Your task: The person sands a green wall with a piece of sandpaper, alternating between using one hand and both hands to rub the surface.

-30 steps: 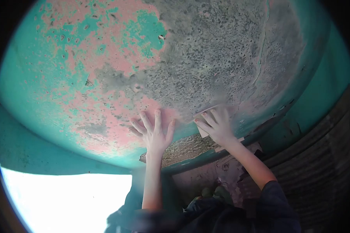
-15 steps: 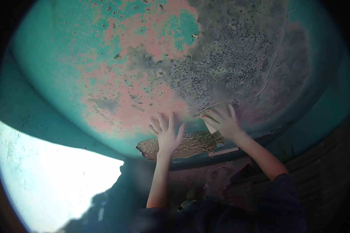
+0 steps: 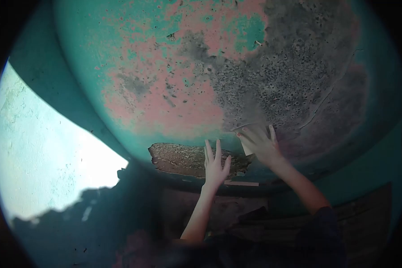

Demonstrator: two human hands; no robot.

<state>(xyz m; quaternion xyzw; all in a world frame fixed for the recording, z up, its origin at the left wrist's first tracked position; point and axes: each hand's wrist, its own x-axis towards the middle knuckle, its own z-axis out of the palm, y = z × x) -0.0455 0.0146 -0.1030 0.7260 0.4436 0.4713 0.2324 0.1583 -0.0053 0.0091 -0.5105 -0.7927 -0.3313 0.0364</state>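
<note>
My right hand (image 3: 262, 146) presses a pale sheet of sandpaper (image 3: 246, 147) flat against a curved teal panel (image 3: 134, 134). Part of the sheet is hidden under the fingers, with one pale corner sticking out on the left. A faint dusty haze hangs just above these fingers, over the rough grey pitted area (image 3: 272, 80). To the left, my left hand (image 3: 215, 166) is open with its fingers stretched upward. It lies over the right part of a flaked brown patch (image 3: 178, 158) near the panel's lower edge and holds nothing.
Worn pink areas (image 3: 174, 111) spread across the panel's left side. A thin crack (image 3: 321, 105) runs down the right side. Bright light falls on a pale surface (image 3: 53, 156) at left. Dark slatted boards (image 3: 357, 223) stand at lower right.
The view has shifted and tilted. My left hand has moved right and down, from the pink area's lower edge onto the brown patch. My right hand stays on the sandpaper at nearly the same spot.
</note>
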